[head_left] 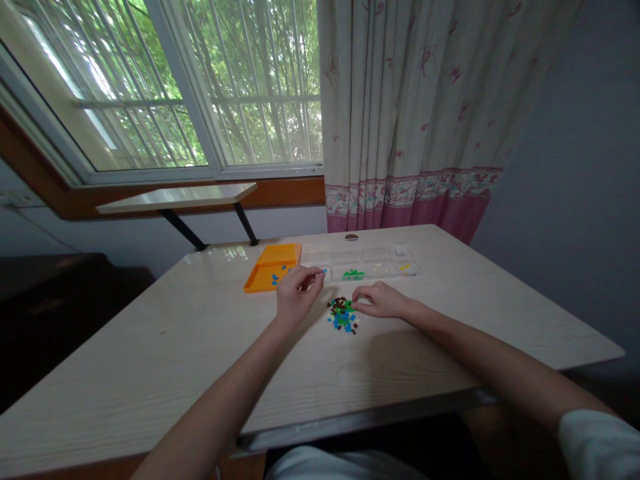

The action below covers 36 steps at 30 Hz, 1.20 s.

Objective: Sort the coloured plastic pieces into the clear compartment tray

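Observation:
Over the right side of the orange tray [256, 283], my left hand [295, 293] is closed in a pinch, with a small blue piece [325, 271] at its fingertips. My right hand [383, 300] reaches to the edge of a loose pile of small pieces [342, 316] in blue, green, brown and pale colours. Its thumb and forefinger curl together there, and whatever lies between them is too small to make out. Several blue pieces [276, 278] lie in the orange tray. Behind the pile is a clear compartment box [370, 261], with green pieces [353, 274] in one front compartment.
Yellow pieces [405, 267] lie in the box's right front compartment. All this rests on a pale wooden table [200, 360]. A raised shelf [185, 197] on black legs stands at the back left, below a window. A patterned curtain [400, 120] hangs behind the table.

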Each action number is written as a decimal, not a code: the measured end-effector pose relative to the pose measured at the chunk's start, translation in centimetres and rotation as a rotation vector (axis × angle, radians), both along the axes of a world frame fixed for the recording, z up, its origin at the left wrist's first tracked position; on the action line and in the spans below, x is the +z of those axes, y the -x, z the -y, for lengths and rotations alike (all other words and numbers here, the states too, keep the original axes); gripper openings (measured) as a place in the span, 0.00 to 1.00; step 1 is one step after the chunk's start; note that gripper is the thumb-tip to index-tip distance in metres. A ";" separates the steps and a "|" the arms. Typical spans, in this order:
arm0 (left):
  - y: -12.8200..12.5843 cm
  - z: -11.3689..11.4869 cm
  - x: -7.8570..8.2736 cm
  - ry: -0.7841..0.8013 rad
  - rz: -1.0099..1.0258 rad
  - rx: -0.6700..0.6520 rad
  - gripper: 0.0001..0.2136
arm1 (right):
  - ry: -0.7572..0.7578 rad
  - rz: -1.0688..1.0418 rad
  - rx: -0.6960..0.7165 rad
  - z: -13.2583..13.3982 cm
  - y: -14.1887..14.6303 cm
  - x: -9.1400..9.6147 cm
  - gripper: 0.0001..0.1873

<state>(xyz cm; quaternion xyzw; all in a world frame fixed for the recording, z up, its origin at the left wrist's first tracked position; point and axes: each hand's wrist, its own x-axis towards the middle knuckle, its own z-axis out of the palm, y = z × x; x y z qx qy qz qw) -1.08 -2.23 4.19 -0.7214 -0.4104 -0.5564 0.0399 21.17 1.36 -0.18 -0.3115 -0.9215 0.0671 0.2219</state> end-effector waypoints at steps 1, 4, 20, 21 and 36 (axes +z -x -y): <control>-0.1 0.1 0.0 -0.001 -0.007 -0.004 0.04 | 0.001 -0.004 -0.003 0.0 0.0 -0.1 0.11; -0.3 0.3 -0.1 0.008 -0.019 -0.011 0.05 | -0.004 -0.019 -0.016 -0.1 0.1 -0.2 0.10; -0.1 0.3 -0.3 0.026 -0.090 -0.010 0.06 | 0.033 -0.034 -0.014 -0.1 0.2 -0.2 0.09; 0.1 0.1 -0.4 0.036 -0.113 0.001 0.06 | 0.036 -0.038 -0.016 0.0 0.2 -0.1 0.09; 8.1 -5.0 -3.0 0.196 -0.181 0.526 0.05 | 0.148 -0.164 -0.044 -0.4 0.0 -0.5 0.09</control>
